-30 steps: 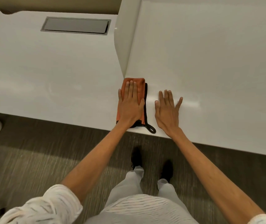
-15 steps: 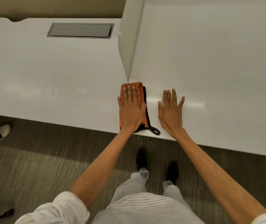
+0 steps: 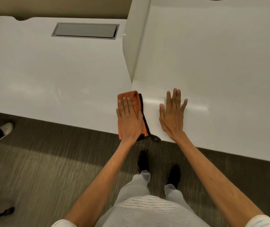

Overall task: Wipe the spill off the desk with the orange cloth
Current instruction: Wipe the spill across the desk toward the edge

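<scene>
Cloth under left hand, palm flat, fingers straight and pressed down on it, not curled round it. Compared with a second ago, less orange shows ahead of the fingertips, and the cloth's near end reaches the worktop front edge; its black loop hangs just past that edge. Reads as a pull stroke toward the body, though the camera has also shifted, so part of the change may be viewpoint.

Right hand flat on the worktop just beside the cloth, fingers spread, holding nothing; same pose and spacing as before, likely bracing.

Upright divider stands ahead of the left hand; cloth now apart from its near end.

Spill: no liquid can be made out on the white surface. A faint glossy band lies ahead of and to the outside of the right hand, possibly only reflected light.

Judgement: wiping under way, one stroke near its end at the front edge. Risk: cloth sliding off the edge if drawn further. Next likely a push away again or a shift toward the right hand's side.
</scene>
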